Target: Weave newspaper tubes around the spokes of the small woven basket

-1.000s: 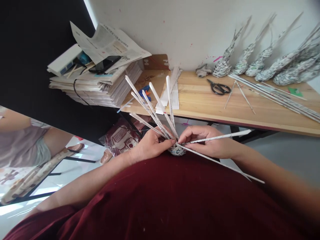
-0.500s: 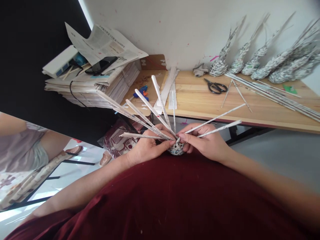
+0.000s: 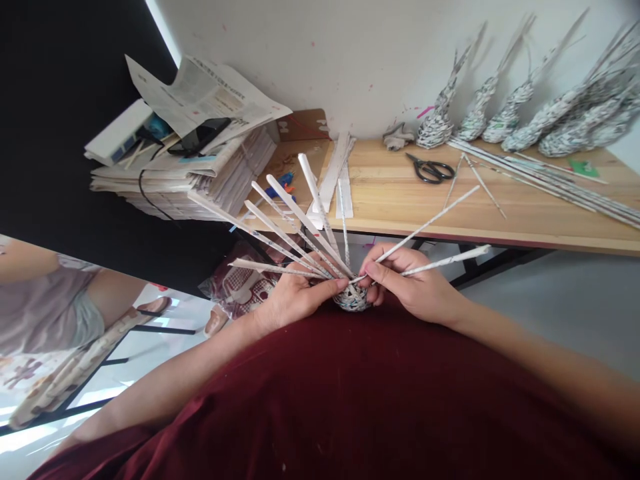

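Observation:
A small round basket (image 3: pixel 353 300) woven from rolled newspaper sits between my hands, close against my dark red shirt. Several paper tubes (image 3: pixel 310 190) fan up and to the left from its rim. My left hand (image 3: pixel 300 293) is closed on the left side of the rim, thumb pressed near the bases of the tubes. With thumb and fingers, my right hand (image 3: pixel 405 277) pinches one paper tube (image 3: pixel 425 225) that slants up to the right. A second paper tube (image 3: pixel 445 260) sticks out past the knuckles of that hand.
Scissors (image 3: pixel 431 169) and long paper tubes (image 3: pixel 550 180) lie on the wooden table (image 3: pixel 385 207). Finished woven pieces (image 3: pixel 435 123) lean along the wall. A newspaper stack (image 3: pixel 200 173) carries a phone. At the left a seated person's leg (image 3: pixel 113 293) shows.
My right hand has drawn its pinched tube slightly, so the tube now lies across the basket rim. One more upright shows apart in the left fan. The view has shifted a little.

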{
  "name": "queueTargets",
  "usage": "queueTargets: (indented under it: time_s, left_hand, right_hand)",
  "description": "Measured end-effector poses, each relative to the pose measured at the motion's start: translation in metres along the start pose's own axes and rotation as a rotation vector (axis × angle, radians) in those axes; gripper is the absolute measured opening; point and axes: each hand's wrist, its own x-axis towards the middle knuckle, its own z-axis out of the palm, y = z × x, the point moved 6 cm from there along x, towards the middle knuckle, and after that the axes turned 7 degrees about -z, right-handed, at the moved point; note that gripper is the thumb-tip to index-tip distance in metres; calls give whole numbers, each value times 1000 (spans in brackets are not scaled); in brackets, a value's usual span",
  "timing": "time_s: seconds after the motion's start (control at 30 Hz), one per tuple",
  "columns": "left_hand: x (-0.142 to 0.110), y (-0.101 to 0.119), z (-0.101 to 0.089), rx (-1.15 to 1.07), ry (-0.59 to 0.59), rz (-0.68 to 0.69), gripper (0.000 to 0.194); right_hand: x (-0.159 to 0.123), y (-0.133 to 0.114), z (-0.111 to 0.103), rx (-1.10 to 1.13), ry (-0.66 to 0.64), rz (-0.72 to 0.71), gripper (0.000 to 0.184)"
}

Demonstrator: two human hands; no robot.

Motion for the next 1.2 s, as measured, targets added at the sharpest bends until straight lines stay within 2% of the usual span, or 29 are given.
queueTargets:
  time_s: [0.17, 0.37, 0.5, 0.67, 0.8, 0.93, 1.0, 1.07, 1.2]
  left_hand:
    - [-1, 5, -1, 87, 30, 62, 13]
    - [0, 5, -3, 144, 107, 10, 14]
    - [0, 5, -4, 164, 127, 22, 15]
    - [2, 3, -4, 127, 143, -20, 16]
    - [6, 1, -3, 215, 167, -63, 9]
    - [10, 1, -1, 303, 137, -58, 6]
    - [11, 1, -3, 316, 112, -33, 9]
    - [11, 3, -5, 308, 56, 6, 11]
    - [11, 7, -8, 241, -149, 93, 18]
  right_hand:
    - [2, 6, 0, 24, 16, 82, 37]
    - [0, 0, -3, -22, 45, 111, 34]
    - [-2, -1, -6, -133, 24, 133, 33]
    - [-5, 0, -5, -131, 40, 131, 28]
    - [-7, -10, -1, -279, 11, -25, 23]
    - [-6, -27, 1, -602, -11, -366, 9]
    - [-3, -31, 2, -689, -24, -510, 7]
    - [2, -29, 3, -706, -60, -556, 6]
    - [9, -23, 6, -695, -156, -523, 6]
